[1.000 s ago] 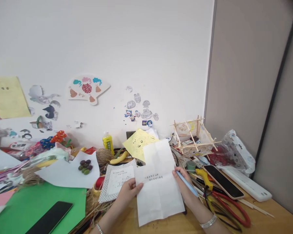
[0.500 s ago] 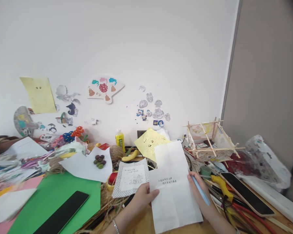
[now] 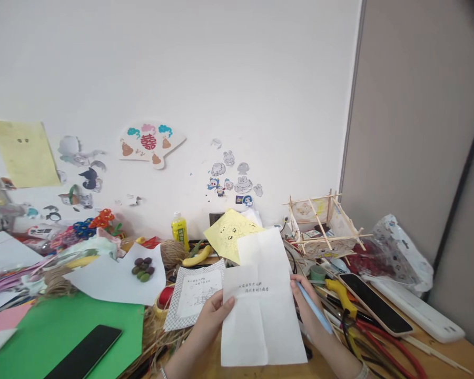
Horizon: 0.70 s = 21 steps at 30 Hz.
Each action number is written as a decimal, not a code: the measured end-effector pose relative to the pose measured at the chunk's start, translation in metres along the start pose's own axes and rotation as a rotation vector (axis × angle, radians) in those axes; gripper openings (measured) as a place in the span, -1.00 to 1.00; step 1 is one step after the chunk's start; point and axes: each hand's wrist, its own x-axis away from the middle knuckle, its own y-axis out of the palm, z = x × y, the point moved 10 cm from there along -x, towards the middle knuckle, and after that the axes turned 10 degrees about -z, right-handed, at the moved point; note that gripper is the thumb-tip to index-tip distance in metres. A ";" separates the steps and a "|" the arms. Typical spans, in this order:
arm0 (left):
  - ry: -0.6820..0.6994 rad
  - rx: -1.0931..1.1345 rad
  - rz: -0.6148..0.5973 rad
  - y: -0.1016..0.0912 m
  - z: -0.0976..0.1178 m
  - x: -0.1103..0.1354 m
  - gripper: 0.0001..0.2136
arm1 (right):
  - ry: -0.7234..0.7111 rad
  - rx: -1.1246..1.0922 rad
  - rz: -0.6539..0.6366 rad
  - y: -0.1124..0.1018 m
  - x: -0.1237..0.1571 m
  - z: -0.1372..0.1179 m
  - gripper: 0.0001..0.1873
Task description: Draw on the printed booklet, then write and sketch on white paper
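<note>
A creased white sheet of paper (image 3: 260, 310) with two short lines of handwriting is held up over the desk. My left hand (image 3: 211, 316) pinches its left edge, thumb on the front. My right hand (image 3: 308, 308) supports the right edge and grips a light blue pen (image 3: 314, 314) that points up and to the left. Behind the sheet lie a small bordered drawing (image 3: 195, 292) and a yellow paper with a sketch (image 3: 229, 234).
Left: a green sheet (image 3: 59, 331) with a black phone (image 3: 85, 352), white paper with dark beads (image 3: 142, 268), twine, a yellow bottle (image 3: 179, 231). Right: a stick-frame lantern (image 3: 326, 221), a phone (image 3: 375, 302), red-handled scissors (image 3: 383, 342), a white power strip (image 3: 418, 313). Paper cut-outs cover the wall.
The view swung right, then partway back left. Both hands keep hold of the white sheet; it has tilted slightly and sits a little lower in view.
</note>
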 end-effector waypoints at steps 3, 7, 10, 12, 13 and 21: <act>0.005 -0.032 0.021 -0.001 0.003 0.001 -0.38 | 0.032 -0.029 -0.026 0.004 -0.001 -0.007 -0.54; -0.016 -0.205 0.104 -0.023 0.006 -0.003 -0.39 | -0.004 -0.006 -0.122 0.012 -0.001 -0.019 -0.58; -0.036 -0.412 0.249 -0.047 0.016 -0.001 -0.42 | -0.021 0.029 -0.227 0.020 0.001 -0.023 -0.64; -0.027 -0.564 0.318 -0.051 0.027 0.004 -0.54 | -0.039 0.049 -0.313 0.027 0.004 -0.026 -0.68; -0.025 -0.640 0.314 -0.046 0.031 0.007 -0.60 | -0.048 0.067 -0.367 0.032 0.005 -0.026 -0.70; -0.043 -0.989 -0.337 0.081 -0.017 0.051 -0.93 | -0.068 0.419 -0.252 0.017 -0.002 -0.024 -0.73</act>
